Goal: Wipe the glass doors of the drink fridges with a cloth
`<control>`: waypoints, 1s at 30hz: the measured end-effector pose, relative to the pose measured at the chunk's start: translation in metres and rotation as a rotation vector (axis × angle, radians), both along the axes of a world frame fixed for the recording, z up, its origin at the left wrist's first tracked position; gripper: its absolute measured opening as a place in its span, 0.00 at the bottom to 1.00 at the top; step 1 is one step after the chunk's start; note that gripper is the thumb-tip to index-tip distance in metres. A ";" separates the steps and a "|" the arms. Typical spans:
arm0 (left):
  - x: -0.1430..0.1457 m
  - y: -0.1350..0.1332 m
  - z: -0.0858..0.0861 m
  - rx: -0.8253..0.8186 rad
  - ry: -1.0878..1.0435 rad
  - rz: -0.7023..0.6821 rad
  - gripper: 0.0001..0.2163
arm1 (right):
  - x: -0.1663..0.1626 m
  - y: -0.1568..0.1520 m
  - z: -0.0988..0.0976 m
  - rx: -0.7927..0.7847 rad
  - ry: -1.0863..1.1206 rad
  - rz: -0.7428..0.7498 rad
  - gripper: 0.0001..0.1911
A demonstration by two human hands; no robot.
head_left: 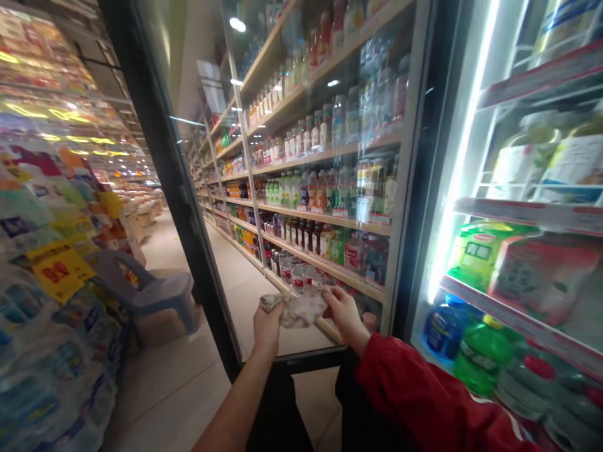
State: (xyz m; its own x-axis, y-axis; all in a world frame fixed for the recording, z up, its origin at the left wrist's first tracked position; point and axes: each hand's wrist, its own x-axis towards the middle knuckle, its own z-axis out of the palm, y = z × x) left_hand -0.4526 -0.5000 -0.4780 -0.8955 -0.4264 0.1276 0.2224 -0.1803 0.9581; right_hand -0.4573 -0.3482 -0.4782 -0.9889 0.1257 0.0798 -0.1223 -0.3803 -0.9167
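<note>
A pale, stained cloth is stretched between my two hands, low in front of the glass door. My left hand grips its left end, where the fabric is bunched. Fingers and thumb of my right hand pinch the upper right corner; a red sleeve covers that arm. The door has a dark frame and stands open, with shelves of bottles seen in or through its glass. Whether the cloth touches the glass I cannot tell.
On the right is a lit cooler with bottles, among them a green bottle, and shelf edges. Left of the door stand a grey plastic chair, a yellow price sign and wrapped bottle packs. Pale tiles cover the floor.
</note>
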 end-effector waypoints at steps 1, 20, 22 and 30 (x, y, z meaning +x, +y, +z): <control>0.000 0.001 -0.003 -0.051 0.004 0.052 0.10 | -0.003 -0.001 -0.001 -0.002 0.003 -0.035 0.19; -0.005 0.030 -0.012 0.068 -0.090 -0.477 0.24 | -0.008 0.003 -0.012 0.296 0.319 -0.206 0.21; -0.011 0.029 -0.013 0.087 -0.092 -0.375 0.23 | -0.004 0.003 -0.014 0.500 0.493 -0.337 0.20; -0.012 0.028 0.010 0.206 -0.166 -0.685 0.17 | -0.022 -0.005 -0.046 0.945 0.728 -0.165 0.25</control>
State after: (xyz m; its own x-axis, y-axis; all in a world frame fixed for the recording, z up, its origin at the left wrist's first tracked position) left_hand -0.4642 -0.4722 -0.4684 -0.9704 0.2351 -0.0551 -0.1497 -0.4069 0.9011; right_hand -0.4792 -0.3532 -0.5246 -0.6514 -0.1624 0.7411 -0.7105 0.4732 -0.5208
